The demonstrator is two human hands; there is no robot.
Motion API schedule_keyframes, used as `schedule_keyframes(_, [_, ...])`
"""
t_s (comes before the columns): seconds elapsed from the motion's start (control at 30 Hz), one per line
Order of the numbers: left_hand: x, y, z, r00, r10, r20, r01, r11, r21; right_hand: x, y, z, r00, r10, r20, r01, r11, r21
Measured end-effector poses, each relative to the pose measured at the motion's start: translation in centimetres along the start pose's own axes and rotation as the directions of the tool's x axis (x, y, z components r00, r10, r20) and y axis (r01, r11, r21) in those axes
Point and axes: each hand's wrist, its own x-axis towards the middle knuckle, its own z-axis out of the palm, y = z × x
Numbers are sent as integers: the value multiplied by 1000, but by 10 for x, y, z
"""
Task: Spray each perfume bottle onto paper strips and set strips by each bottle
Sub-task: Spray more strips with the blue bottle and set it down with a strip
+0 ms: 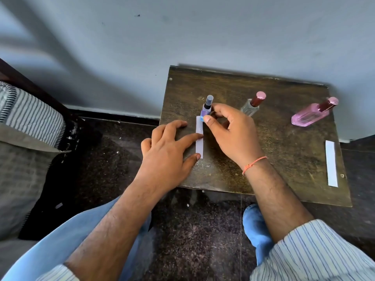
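On a worn dark wooden board [284,151], the left hand [168,151] lies open, fingertips pinning a narrow white paper strip [199,136] near the board's left edge, its long axis running front to back. At the strip's far end stands a small blue-labelled spray bottle with a clear cap [206,109], pinched between the thumb and fingers of the right hand [231,130], the nearer hand to it. Further right, a clear glass bottle with a maroon cap [252,106] and a faceted pink bottle [310,115] wait; a second white strip [331,163] lies along the right edge.
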Motion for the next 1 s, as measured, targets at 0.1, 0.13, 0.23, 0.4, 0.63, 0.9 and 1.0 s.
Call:
schedule_keyframes(0.1, [1,0,-2,1000,-4,13,4,1000,-10,2,0,2,1000,1,3,-1,1000,-10])
schedule_keyframes(0.13, [1,0,-2,1000,-4,15,4,1000,-10,2,-1,3,1000,3,-3,-3,1000,-18])
schedule_keyframes(0.23, [2,0,-4,1000,-5,27,5,1000,-7,3,-1,3,1000,10,-8,-10,1000,-28])
schedule_keyframes(0.4, [2,-1,-5,999,0,32,1,1000,-16,3,-3,4,1000,0,1,1,999,-35])
schedule_keyframes(0.63, [2,-1,-5,999,-3,39,4,1000,-20,1,-4,5,1000,-17,11,18,998,-60])
schedule_keyframes(0.9, [4,-4,-2,1000,23,-16,-24,997,-72,0,-2,2,999,-10,44,11,999,-36])
schedule_keyframes(1.0, [5,-3,1,993,50,-109,-60,994,-94,-2,-2,1,998,-21,57,23,999,-47])
